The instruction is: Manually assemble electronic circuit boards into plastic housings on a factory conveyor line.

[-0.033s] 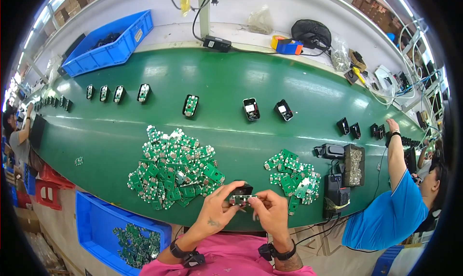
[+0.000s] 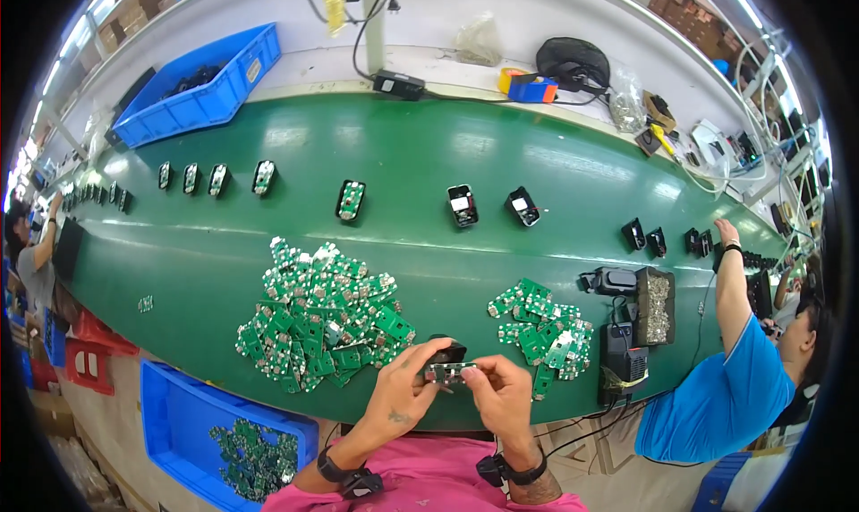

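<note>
My left hand (image 2: 400,393) is closed around a small black plastic case (image 2: 447,351), held just above the near edge of the green table. Thumb and fingers of my right hand (image 2: 503,399) pinch a green circuit board (image 2: 449,371) at the front of that case. How far the board sits inside it I cannot tell. To the left of my hands spreads a large heap of green circuit boards (image 2: 322,320); a smaller pile of boards (image 2: 541,333) lies to the right. Across the table, a black case with a board (image 2: 351,200) stands near two cases showing white parts inside, one of them a black case (image 2: 522,206).
A blue crate (image 2: 201,91) stands at the far left, and a blue bin (image 2: 170,413) with boards sits below the table edge. Black power units (image 2: 625,355) and a tray of small parts (image 2: 656,306) lie at right. A co-worker in blue (image 2: 716,405) reaches over the table there.
</note>
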`<state>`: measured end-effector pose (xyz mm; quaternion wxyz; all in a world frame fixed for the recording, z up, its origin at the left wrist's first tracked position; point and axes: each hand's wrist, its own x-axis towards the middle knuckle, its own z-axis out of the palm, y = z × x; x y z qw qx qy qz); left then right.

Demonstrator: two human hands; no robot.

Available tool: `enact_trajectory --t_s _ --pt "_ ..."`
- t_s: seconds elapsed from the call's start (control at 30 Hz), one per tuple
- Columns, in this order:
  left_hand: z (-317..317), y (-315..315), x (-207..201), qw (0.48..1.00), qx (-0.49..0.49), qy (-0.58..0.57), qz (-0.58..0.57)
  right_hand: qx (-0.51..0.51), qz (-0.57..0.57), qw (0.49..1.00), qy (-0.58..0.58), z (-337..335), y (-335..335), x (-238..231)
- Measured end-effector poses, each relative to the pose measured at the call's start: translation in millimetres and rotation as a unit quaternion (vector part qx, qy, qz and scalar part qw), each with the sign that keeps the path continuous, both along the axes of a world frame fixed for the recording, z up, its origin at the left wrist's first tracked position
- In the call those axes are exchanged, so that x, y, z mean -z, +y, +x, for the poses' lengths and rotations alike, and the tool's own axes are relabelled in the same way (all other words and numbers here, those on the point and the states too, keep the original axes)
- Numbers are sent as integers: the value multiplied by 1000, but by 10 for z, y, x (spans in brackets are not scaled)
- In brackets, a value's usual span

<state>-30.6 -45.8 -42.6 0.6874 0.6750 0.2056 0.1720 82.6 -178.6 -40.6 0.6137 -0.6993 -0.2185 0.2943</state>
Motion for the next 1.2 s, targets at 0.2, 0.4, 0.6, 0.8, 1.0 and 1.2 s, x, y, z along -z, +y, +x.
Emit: enact_trajectory --t_s 0.2,0.4,0.6,0.8,1.0,1.2 --pt "9 -10 114 998 -43 -17 35 -48 78 995 29 -111 81 94" --pt "32 -15 200 995 -18 -52 85 -75 31 995 64 34 30 -9" --pt "58 -43 200 975 -81 -63 195 -114 -7 974 -193 -36 7 -225" --pt "71 -91 153 981 -83 -26 173 -117 -29 977 -174 45 74 -109" --pt "35 -58 146 994 -69 -64 -50 -51 -70 974 -208 81 72 -31" --pt "98 -74 117 993 -53 -32 -97 -49 -102 971 -211 41 82 65"
